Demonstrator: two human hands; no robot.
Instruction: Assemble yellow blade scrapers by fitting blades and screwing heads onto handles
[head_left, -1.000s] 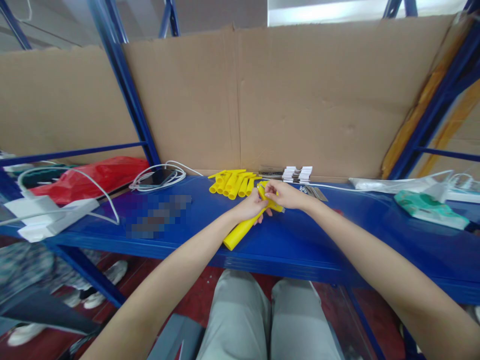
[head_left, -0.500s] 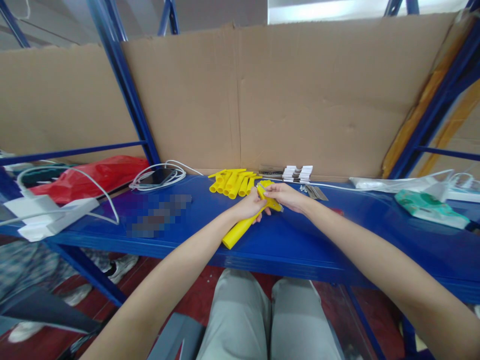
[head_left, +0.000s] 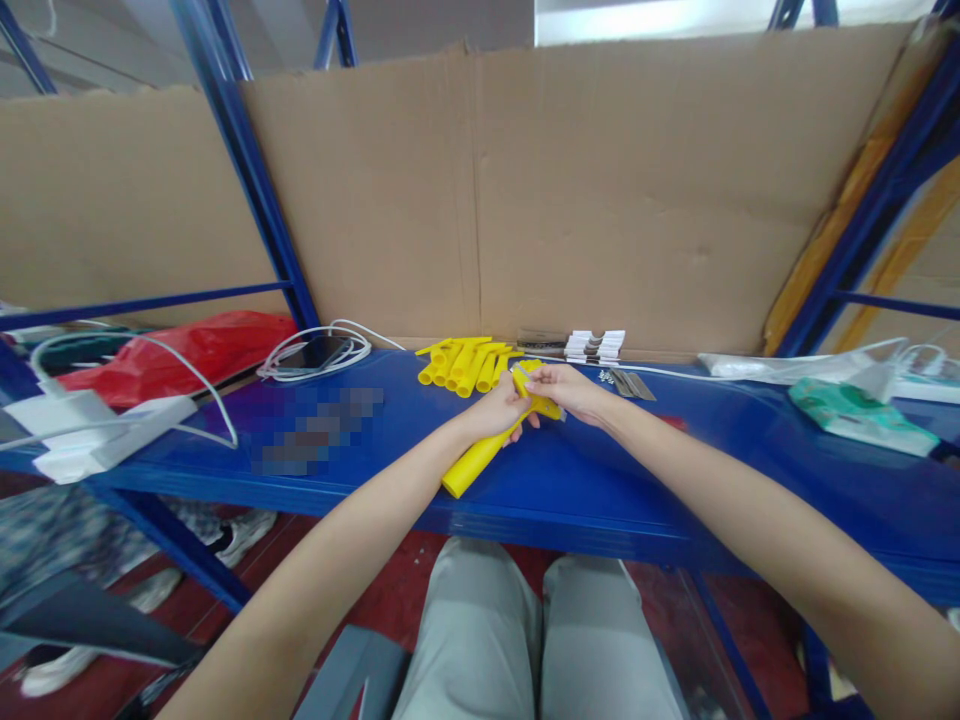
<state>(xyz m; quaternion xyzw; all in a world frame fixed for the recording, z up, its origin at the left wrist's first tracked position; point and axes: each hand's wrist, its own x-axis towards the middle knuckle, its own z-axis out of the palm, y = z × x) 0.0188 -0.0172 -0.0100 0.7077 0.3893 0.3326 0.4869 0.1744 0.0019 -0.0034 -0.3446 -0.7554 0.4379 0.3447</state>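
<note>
My left hand [head_left: 504,408] is wrapped round a yellow scraper [head_left: 478,462] with a thick tubular handle and a wide flat head. The handle slants down toward me, its round end above the table's front edge. At the head, the fingers of my right hand [head_left: 559,385] are closed in a pinch; any small part between them is too small to make out. A strip of metal shows at the head's right end. Behind my hands lie several more yellow scrapers [head_left: 459,365], side by side. Thin grey metal blades [head_left: 632,384] and tiny silvery pieces [head_left: 605,377] lie right of them.
White folded pieces [head_left: 595,345] stand at the back of the blue table [head_left: 405,440], against a cardboard panel [head_left: 600,200]. On the left are a coiled white cable [head_left: 360,345], a red bag [head_left: 202,345] and a power strip [head_left: 116,440]. A green packet [head_left: 859,415] lies right.
Almost nothing differs. The scraper's handle end has shifted very slightly left, and both hands keep their hold on it.
</note>
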